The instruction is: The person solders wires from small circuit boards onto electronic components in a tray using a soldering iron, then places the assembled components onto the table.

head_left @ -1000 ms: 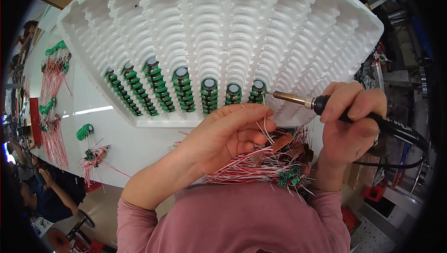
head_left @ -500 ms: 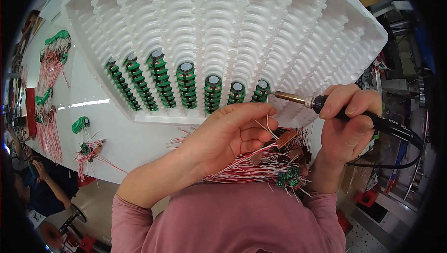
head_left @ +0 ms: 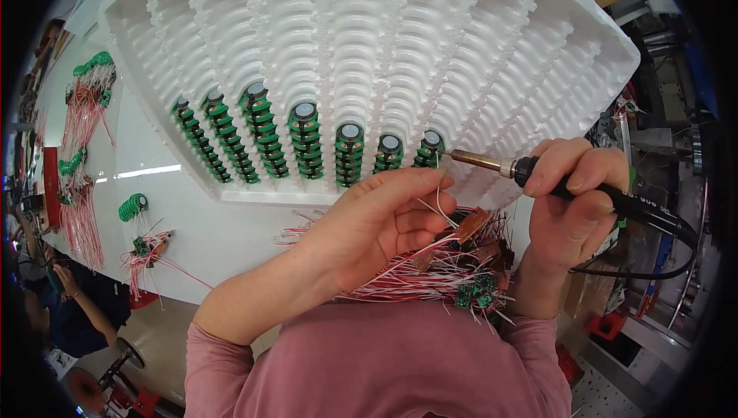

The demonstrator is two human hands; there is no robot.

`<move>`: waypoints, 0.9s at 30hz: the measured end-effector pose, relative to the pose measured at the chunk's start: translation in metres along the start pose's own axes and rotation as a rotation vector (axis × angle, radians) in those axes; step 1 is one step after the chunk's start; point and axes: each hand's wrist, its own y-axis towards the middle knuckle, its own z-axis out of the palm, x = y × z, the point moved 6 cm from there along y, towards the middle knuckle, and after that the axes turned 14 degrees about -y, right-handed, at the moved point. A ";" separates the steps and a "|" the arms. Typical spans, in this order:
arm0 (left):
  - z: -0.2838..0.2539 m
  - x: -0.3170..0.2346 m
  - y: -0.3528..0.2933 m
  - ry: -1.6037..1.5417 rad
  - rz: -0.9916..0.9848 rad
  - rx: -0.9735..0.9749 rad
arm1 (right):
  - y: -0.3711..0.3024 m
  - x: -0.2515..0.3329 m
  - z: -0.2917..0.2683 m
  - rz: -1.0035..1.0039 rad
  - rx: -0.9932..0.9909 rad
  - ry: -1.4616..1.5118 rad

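My right hand (head_left: 576,199) grips a soldering iron (head_left: 480,159) by its black handle, the metal barrel pointing left. Its tip is at the right side of the rightmost stack of green round parts with dark rims (head_left: 428,153); exact contact is too small to tell. Just below the tip, my left hand (head_left: 377,222) pinches a thin white wire (head_left: 439,196) between thumb and forefinger, other fingers curled. The wire runs down toward a brown flat piece (head_left: 472,226) over a bundle of red and white wires (head_left: 396,278). The stacks sit in grooves of a white foam tray (head_left: 284,197).
On the white table (head_left: 231,245), at left, lie more green parts with wires (head_left: 81,210) and a single green coil-like stack (head_left: 132,205). Small green circuit boards (head_left: 475,292) lie in the bundle by my body. The iron's black cable (head_left: 653,273) loops at right. Another person's arm (head_left: 88,310) shows far left.
Both hands, the iron and the wire have shifted very slightly left, along with the foam tray and its stacks. The grips are unchanged.
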 end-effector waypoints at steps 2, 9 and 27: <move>0.000 0.000 0.000 -0.005 0.005 0.009 | -0.001 0.000 0.001 0.007 -0.002 0.004; -0.001 -0.001 0.000 -0.004 -0.010 0.010 | -0.002 -0.001 0.003 0.004 0.003 0.031; -0.001 0.002 0.000 -0.044 -0.032 0.047 | -0.007 0.004 0.007 -0.108 0.061 0.125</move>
